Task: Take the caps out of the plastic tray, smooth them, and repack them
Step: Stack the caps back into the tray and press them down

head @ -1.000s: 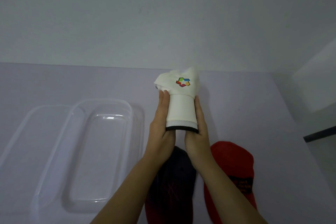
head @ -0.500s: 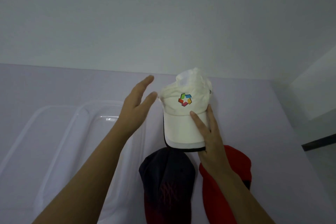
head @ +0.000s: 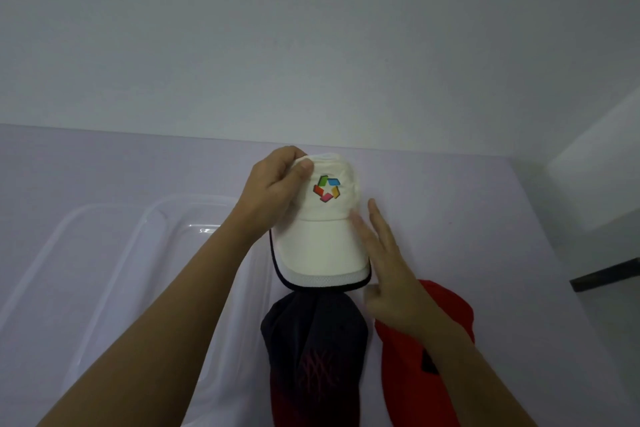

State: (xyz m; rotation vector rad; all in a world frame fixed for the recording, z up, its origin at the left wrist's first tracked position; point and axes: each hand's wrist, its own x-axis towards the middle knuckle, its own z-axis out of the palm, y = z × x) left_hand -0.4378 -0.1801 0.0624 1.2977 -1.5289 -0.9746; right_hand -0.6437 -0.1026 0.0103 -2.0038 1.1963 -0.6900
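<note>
Left hand (head: 273, 191) fingers pinch the white cap (head: 322, 236); right hand (head: 391, 270) flat, dark cap (head: 311, 350) just below.

White cap (head: 320, 246) — matt cloth; tray (head: 114, 253) — clear glossy plastic.

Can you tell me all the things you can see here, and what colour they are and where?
white cap: one, cream-white with a colourful badge and a dark brim edge, middle of the table, between the two hands
dark cap: one, navy fading to red, near edge, just below the white cap
red cap: one, bright red, right of the dark cap, partly under the right arm
tray: one, clear plastic, left side, no caps in it
table: one, pale lilac, under everything
wall: pale grey, behind the table
left hand: one, gripping the top of the white cap
right hand: one, fingers flat along the cap's right side
</note>
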